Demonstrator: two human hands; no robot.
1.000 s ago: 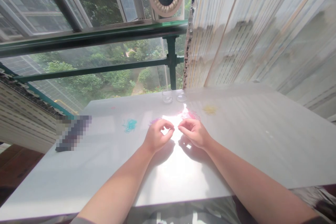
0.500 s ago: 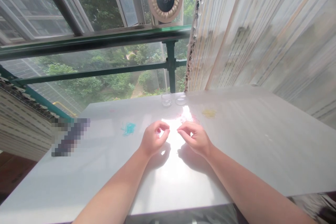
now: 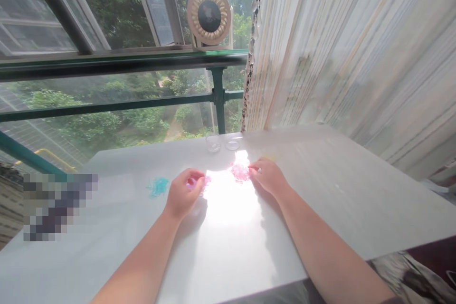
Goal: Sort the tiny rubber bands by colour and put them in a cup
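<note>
My left hand (image 3: 184, 193) is closed in a pinch at the edge of a small purple heap (image 3: 207, 179), partly hidden behind its fingers. Whatever those fingertips may hold is too small to make out. At the right side of a loose pink pile (image 3: 240, 172), which looks like thin small rings or bands, my right hand (image 3: 270, 175) has its thumb and fingertips pressed together. Strong glare hides what is between them. A teal pile (image 3: 157, 186) of similar thin loops lies left of my left hand. Behind my right hand, a yellow pile (image 3: 270, 157) shows only in part.
Two clear round dishes (image 3: 213, 143) stand near the far edge of the white table (image 3: 228, 256). A round fan (image 3: 209, 15) sits above the green railing (image 3: 124, 103). A striped curtain (image 3: 302, 57) hangs at the right. A blurred-out dark object (image 3: 60, 209) lies at the left.
My hands have moved apart: the right has reached away to the pink pile, the left has shifted left to the purple heap. The whole view has also shifted slightly.
</note>
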